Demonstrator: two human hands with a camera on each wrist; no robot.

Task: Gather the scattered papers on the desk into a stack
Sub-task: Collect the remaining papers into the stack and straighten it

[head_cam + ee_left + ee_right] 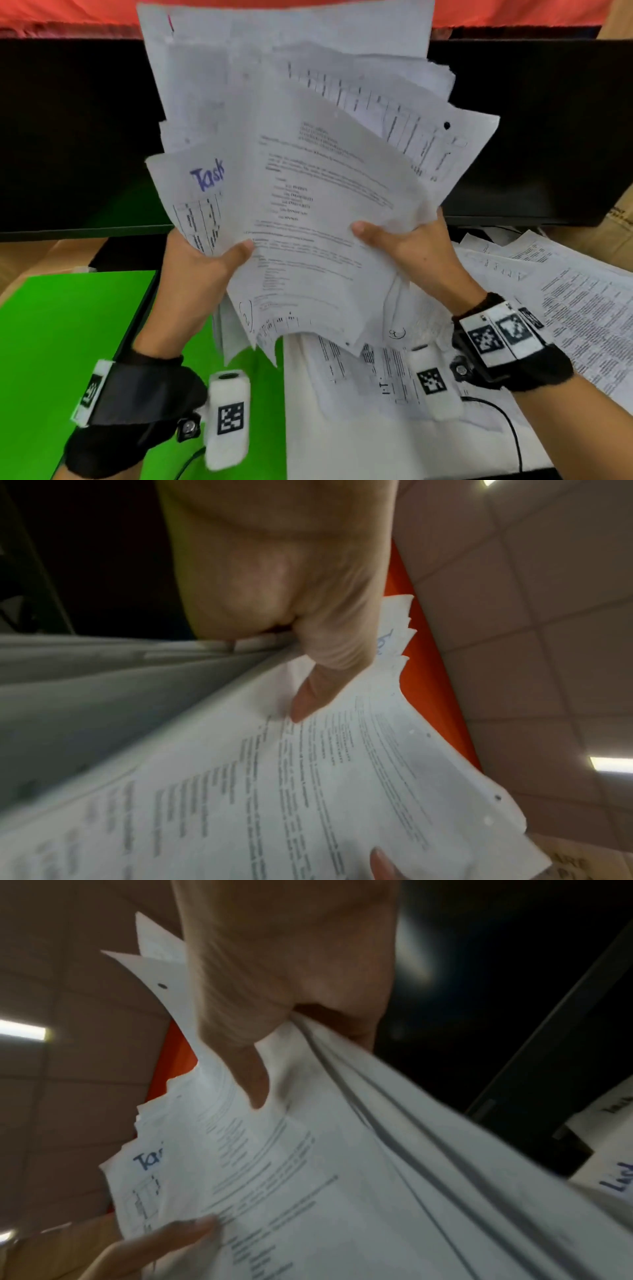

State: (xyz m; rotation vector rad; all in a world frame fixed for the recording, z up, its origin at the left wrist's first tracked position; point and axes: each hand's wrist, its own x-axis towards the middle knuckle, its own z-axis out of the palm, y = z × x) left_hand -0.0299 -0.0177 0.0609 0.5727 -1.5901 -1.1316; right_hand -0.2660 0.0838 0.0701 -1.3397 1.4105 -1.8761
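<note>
Above the desk (51, 342), both hands (202, 260) grip fanned papers (308, 164), one handwritten "Task".

A loose, uneven bundle of papers (308, 192) is held up above the desk, standing nearly upright and fanned out so that corners stick out at different angles. The front sheet is white with printed text, and a sheet behind it at the left shows a blue handwritten word and a printed table. More printed papers on the desk (565, 301) lie flat and overlapping below and to the right of the bundle.
</note>
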